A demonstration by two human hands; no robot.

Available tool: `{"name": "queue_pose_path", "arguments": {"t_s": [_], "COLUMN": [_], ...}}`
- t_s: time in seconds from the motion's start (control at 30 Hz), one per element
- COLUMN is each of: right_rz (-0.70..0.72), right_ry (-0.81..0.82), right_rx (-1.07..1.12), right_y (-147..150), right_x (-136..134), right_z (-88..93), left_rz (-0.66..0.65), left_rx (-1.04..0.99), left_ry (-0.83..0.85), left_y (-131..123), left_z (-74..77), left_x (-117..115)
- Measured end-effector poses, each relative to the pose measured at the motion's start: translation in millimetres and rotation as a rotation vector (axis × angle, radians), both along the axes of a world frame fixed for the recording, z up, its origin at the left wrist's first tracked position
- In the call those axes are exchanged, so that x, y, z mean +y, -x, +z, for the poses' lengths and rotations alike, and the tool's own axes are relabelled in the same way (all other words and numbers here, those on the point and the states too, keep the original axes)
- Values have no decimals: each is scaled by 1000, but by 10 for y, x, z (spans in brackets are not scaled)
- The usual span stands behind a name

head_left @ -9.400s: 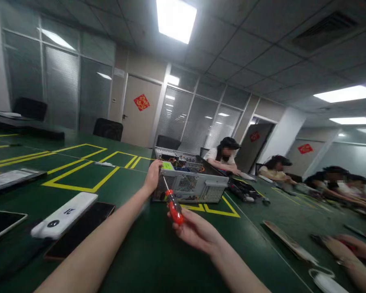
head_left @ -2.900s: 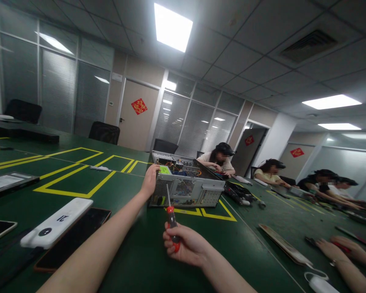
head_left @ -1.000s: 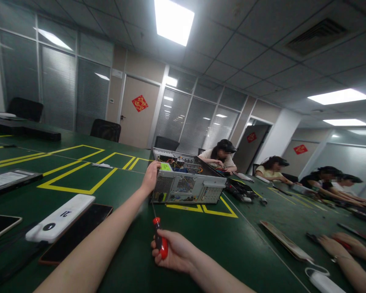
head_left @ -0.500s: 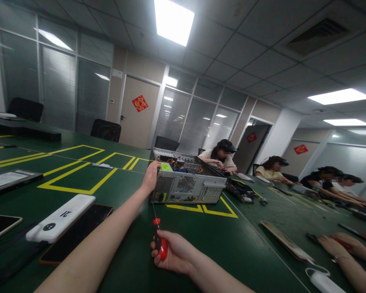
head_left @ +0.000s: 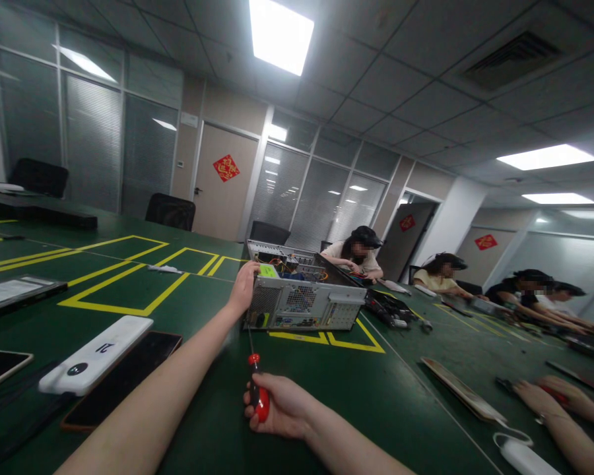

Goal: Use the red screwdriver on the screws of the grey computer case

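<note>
Holds a screwdriver (head_left: 254, 359) in the right grip (head_left: 277, 406), low over the worktop (head_left: 218, 415) toward its near edge. Wraps the handle with curled fingers and thumb, closed about it. Points the shaft away from the near edge, up to the lower left corner of the case (head_left: 321, 316); leaves unclear whether touching there or just short of it.

Sets the left grip (head_left: 242, 290) on the upper left corner of the case, fingertips beside a green label (head_left: 267, 270); cannot tell whether pinching the wall or only resting on it. Shows the case lying toward the far edge of the worktop, open at the top, with wires inside and the vented rear panel facing the near edge.

Includes, toward the left edge, a white box (head_left: 99, 349) just beside a dark phone (head_left: 123, 379), a second phone (head_left: 0, 369) and a drive (head_left: 14, 293). Includes, to the right of the case, a black bundle (head_left: 389, 307), its contents too small to tell. Includes, toward the right edge, a flat bar (head_left: 460, 389), a white adapter (head_left: 527, 456) and a co-worker's hands (head_left: 534, 399). Seats further co-workers (head_left: 359, 254) along the far edge, at right.
</note>
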State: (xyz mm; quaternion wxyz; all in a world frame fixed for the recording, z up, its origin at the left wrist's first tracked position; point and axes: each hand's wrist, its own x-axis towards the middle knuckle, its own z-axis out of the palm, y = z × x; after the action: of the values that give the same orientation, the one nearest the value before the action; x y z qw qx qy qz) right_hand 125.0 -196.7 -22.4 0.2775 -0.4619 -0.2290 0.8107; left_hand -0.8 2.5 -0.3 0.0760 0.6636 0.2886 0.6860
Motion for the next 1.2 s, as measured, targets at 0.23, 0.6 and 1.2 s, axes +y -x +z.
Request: {"name": "queue_pose_path", "arguments": {"t_s": [0.23, 0.6, 1.2], "right_rz": [24, 53, 9], "right_ry": [1, -4, 40], "right_rx": [36, 46, 170], "right_y": [45, 189, 215], "right_x": [18, 46, 20], "right_z": [-57, -107, -134], "left_rz": [-3, 3, 7], "left_rx": [7, 8, 1], "left_ry": [19, -11, 10], "left_y": [11, 2, -5], "left_z": [0, 10, 2], "left_x": [3, -8, -7]}}
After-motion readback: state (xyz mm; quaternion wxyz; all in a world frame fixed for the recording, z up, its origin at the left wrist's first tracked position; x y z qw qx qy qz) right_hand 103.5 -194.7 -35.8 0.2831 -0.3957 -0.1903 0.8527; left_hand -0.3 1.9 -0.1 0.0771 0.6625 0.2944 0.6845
